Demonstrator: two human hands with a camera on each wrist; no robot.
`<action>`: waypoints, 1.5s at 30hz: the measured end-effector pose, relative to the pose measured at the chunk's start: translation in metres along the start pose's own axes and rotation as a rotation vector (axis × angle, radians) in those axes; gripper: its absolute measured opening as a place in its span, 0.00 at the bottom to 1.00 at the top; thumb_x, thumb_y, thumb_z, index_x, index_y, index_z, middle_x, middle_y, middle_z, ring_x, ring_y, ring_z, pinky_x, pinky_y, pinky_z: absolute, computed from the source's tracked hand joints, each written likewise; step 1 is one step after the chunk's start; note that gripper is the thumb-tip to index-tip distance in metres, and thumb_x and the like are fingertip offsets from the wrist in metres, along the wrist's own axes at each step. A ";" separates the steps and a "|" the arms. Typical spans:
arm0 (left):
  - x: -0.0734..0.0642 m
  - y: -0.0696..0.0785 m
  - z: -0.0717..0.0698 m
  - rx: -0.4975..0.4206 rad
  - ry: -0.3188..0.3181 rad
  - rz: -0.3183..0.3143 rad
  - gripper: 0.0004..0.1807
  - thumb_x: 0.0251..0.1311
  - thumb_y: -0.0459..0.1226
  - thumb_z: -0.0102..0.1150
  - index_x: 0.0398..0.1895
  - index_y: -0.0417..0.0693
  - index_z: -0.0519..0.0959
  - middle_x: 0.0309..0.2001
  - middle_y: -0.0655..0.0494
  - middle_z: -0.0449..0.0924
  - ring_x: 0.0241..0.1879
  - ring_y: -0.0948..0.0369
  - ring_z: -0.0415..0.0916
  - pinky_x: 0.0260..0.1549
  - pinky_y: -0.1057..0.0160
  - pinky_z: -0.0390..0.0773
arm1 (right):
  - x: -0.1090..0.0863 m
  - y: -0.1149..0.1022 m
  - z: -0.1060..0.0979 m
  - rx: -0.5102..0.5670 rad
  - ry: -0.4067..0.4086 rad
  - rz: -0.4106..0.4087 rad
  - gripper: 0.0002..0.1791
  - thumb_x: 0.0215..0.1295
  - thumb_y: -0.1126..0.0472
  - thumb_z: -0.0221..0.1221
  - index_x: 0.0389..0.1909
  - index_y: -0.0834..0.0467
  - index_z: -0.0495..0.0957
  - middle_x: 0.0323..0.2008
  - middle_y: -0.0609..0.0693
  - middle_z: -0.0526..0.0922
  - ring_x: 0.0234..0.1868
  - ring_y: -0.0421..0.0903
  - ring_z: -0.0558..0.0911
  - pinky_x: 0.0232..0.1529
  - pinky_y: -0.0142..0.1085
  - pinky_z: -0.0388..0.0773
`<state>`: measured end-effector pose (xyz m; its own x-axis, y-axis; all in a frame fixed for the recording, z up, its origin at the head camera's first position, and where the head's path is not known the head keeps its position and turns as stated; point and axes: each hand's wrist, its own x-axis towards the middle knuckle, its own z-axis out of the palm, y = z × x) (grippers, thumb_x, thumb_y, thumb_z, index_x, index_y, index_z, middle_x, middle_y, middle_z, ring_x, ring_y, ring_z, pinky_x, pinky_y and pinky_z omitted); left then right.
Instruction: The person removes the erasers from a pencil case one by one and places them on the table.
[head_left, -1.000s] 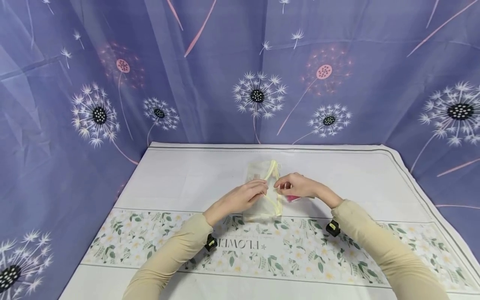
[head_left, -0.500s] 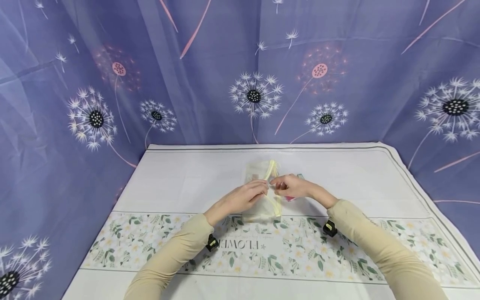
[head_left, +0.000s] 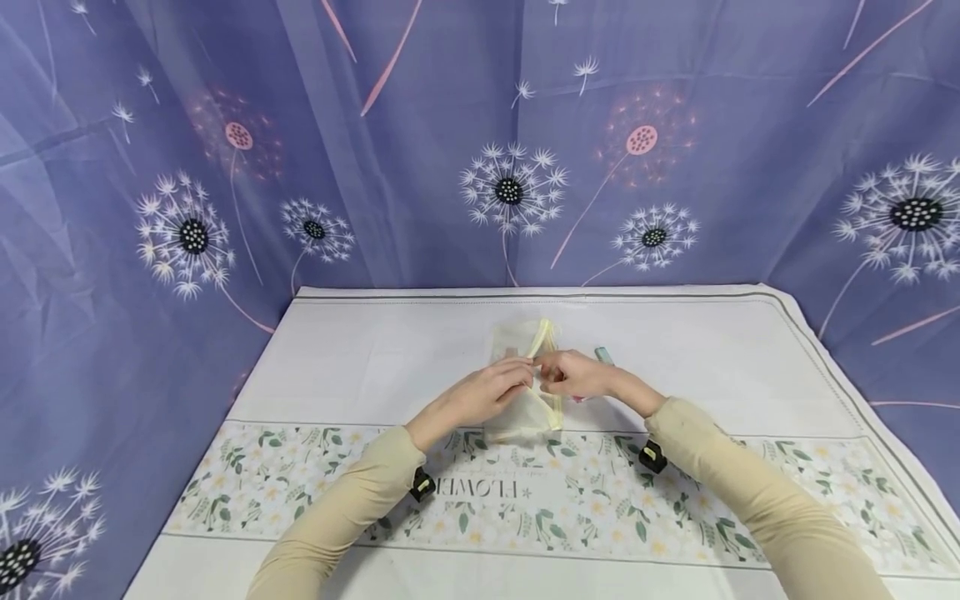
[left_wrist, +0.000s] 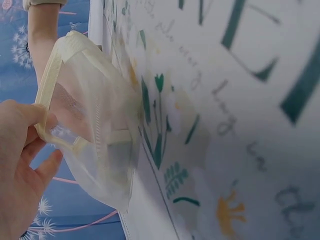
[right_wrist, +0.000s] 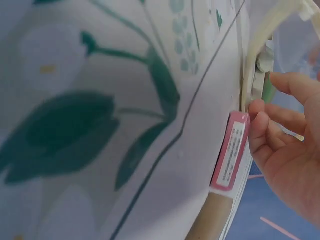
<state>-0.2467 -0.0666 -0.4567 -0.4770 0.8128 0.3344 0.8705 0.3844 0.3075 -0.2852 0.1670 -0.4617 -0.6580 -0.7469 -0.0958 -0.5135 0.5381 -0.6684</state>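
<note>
A see-through mesh pouch [head_left: 506, 423] with pale yellow zip edging stands near the middle of the table, its mouth spread apart towards the right. My left hand [head_left: 491, 390] pinches one zip edge; the left wrist view shows that edge between thumb and fingers. At the mouth is my right hand [head_left: 577, 373], its fingers bent, close to the left fingertips. Whether it holds anything is hidden. A small pale block [left_wrist: 120, 147] shows through the mesh. Beside the right thumb lies a pink box [right_wrist: 231, 152] with a white printed label.
A brown item [right_wrist: 212, 215] lies at the pink box's end. Behind the right hand, a teal item [head_left: 603, 356] shows on the table. The white tablecloth [head_left: 390, 333] bears a flowered band with lettering [head_left: 487, 490]. A purple dandelion curtain [head_left: 420, 167] encloses the back and sides.
My right hand has moved left to the pouch mouth, uncovering the teal item behind it and covering more of the pink box. The left hand keeps its hold on the zip edge.
</note>
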 end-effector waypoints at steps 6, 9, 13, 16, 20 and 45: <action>0.002 0.001 -0.003 0.024 0.014 0.029 0.09 0.70 0.31 0.49 0.47 0.41 0.78 0.55 0.45 0.78 0.63 0.53 0.71 0.71 0.63 0.65 | 0.006 0.000 0.005 -0.043 -0.001 -0.052 0.13 0.69 0.63 0.55 0.53 0.60 0.72 0.30 0.51 0.75 0.14 0.34 0.63 0.13 0.24 0.63; 0.003 0.001 -0.004 0.025 0.028 0.046 0.09 0.70 0.31 0.50 0.47 0.40 0.79 0.55 0.46 0.78 0.63 0.54 0.72 0.71 0.63 0.65 | 0.009 -0.001 0.006 -0.065 -0.001 -0.046 0.10 0.69 0.64 0.53 0.49 0.60 0.73 0.25 0.48 0.71 0.15 0.34 0.61 0.16 0.25 0.61; 0.003 0.001 -0.004 0.014 0.042 0.054 0.09 0.69 0.30 0.51 0.47 0.40 0.79 0.54 0.45 0.79 0.62 0.52 0.72 0.70 0.63 0.67 | 0.013 0.000 0.007 -0.076 -0.005 -0.028 0.07 0.69 0.63 0.53 0.44 0.61 0.73 0.20 0.44 0.67 0.15 0.35 0.61 0.18 0.26 0.61; 0.003 0.002 -0.003 0.017 0.035 0.044 0.09 0.69 0.30 0.51 0.47 0.41 0.79 0.54 0.45 0.79 0.62 0.52 0.72 0.69 0.64 0.68 | 0.015 0.000 0.008 -0.080 0.002 -0.005 0.05 0.68 0.63 0.55 0.40 0.60 0.72 0.20 0.43 0.67 0.16 0.35 0.62 0.19 0.25 0.61; 0.002 0.003 -0.002 0.029 0.025 0.029 0.09 0.69 0.30 0.51 0.47 0.42 0.79 0.55 0.46 0.78 0.63 0.53 0.72 0.68 0.67 0.68 | 0.019 -0.001 0.007 -0.104 0.012 -0.010 0.04 0.66 0.63 0.55 0.33 0.59 0.70 0.20 0.42 0.66 0.19 0.36 0.62 0.22 0.25 0.59; -0.001 0.000 0.001 0.046 0.036 0.018 0.09 0.68 0.30 0.52 0.47 0.40 0.79 0.55 0.47 0.78 0.62 0.54 0.73 0.67 0.67 0.70 | 0.030 -0.003 0.008 -0.111 -0.035 0.131 0.13 0.72 0.61 0.51 0.26 0.56 0.74 0.13 0.43 0.71 0.14 0.36 0.68 0.18 0.25 0.63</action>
<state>-0.2458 -0.0670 -0.4578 -0.4642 0.8040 0.3716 0.8835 0.3900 0.2595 -0.2989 0.1397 -0.4687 -0.7047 -0.6796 -0.2038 -0.4837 0.6704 -0.5628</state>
